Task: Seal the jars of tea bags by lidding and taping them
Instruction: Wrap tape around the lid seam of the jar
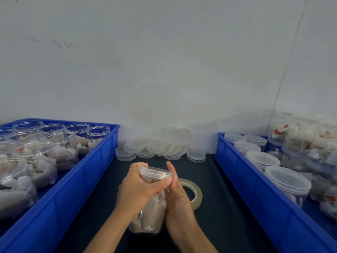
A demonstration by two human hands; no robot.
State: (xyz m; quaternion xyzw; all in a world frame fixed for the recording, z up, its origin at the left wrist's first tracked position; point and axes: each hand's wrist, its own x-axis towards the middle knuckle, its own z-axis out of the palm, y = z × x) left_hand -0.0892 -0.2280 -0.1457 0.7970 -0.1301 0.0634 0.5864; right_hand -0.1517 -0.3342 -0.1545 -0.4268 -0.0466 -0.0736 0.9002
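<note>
A clear plastic jar of tea bags [149, 218] is held tilted over the dark table, its clear lid [156, 172] on top, pointing away from me. My left hand [135, 190] wraps the jar's upper part, thumb across just under the lid. My right hand [177, 196] presses flat against the jar's right side, fingers up beside the lid. A roll of clear tape [196, 193] lies flat on the table just right of my right hand, partly hidden by it.
A blue crate [87, 181] on the left holds several open jars of tea bags. A blue crate [244, 181] on the right holds several lidded jars. Loose clear lids [160, 147] are piled against the white wall behind the dark table [218, 216].
</note>
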